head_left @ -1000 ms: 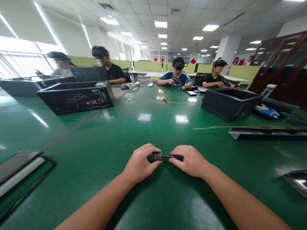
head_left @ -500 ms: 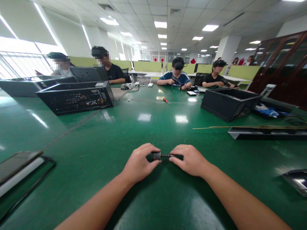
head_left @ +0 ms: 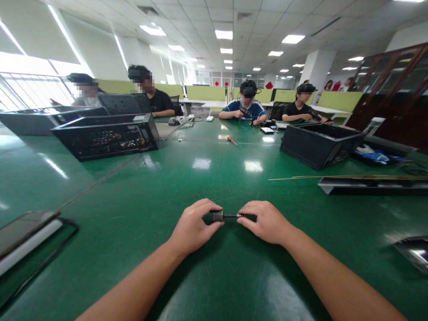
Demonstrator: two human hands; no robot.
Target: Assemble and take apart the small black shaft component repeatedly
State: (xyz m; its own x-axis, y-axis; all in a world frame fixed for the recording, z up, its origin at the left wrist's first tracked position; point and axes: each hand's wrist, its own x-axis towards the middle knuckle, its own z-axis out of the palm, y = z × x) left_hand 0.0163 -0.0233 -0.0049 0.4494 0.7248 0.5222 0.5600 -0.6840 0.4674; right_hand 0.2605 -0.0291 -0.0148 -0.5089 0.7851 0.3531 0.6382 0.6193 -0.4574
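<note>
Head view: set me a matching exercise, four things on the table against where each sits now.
1 small grey metal cylinder with thin shaft
2 red-handled screwdriver
3 black computer case showing its ports
4 thin brass-coloured rods

A far centre, lying free
B pinched between left hand and right hand
C far left
D right, beside flat black panel

Pairs: 1-B, 2-A, 3-C, 4-D

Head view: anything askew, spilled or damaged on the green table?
Nothing spilled or broken. Left hand and right hand pinch a small dark shaft piece level between them. Only stray: a red screwdriver lying alone far across the green table.
</note>
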